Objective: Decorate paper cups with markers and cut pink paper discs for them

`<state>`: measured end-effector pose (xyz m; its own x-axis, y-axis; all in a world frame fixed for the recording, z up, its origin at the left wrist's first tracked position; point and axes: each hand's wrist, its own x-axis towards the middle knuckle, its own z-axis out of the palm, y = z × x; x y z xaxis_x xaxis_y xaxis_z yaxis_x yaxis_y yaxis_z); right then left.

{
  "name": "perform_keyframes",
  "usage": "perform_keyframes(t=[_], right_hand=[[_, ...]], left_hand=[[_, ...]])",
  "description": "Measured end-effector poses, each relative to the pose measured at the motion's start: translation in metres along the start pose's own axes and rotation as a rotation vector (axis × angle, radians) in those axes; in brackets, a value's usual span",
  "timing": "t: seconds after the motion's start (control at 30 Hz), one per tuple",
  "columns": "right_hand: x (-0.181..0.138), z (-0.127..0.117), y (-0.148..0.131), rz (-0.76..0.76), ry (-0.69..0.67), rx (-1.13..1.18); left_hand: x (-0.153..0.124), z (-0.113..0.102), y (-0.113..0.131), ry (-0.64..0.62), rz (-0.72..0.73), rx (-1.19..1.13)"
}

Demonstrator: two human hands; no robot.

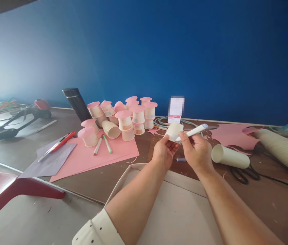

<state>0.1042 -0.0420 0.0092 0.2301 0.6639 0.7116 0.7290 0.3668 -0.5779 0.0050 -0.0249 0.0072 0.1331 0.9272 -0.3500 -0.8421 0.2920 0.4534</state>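
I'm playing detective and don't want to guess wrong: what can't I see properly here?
All in the head view:
Upright white thing: pixelation hides its details.
Held cup: the left hand covers part.
Pen: tip too small to tell whether it touches the cup.
Chair: left edge cuts it off.

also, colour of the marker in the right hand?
Marker is white, pale blue end; head view.

Both bare forearms stretch forward from where the person sits, angling toward each other. The left hand cups upward, fingers curled; the right hand pinches close beside it, thumb pointing forward.
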Motion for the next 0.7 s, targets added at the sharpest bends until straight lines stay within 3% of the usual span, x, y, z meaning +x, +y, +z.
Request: perform_keyframes(t=[0.27, 0.5, 0.7], right_hand=[[-0.0001, -0.0013, -0.0008, 0.017, -0.027, 0.002], [0.0006, -0.0050, -0.0007, 0.058, 0.065, 0.044], [-0.0010, -0.0016, -0.0024, -0.011, 0.026, 0.034]], left_hand=[[0.0006, -0.0011, -0.0006, 0.022, -0.008, 0.015], [-0.0001, -0.0009, -0.0008, 0.029, 0.003, 0.022], [-0.0021, 0.0017, 0.0001, 0.037, 0.006, 0.020]])
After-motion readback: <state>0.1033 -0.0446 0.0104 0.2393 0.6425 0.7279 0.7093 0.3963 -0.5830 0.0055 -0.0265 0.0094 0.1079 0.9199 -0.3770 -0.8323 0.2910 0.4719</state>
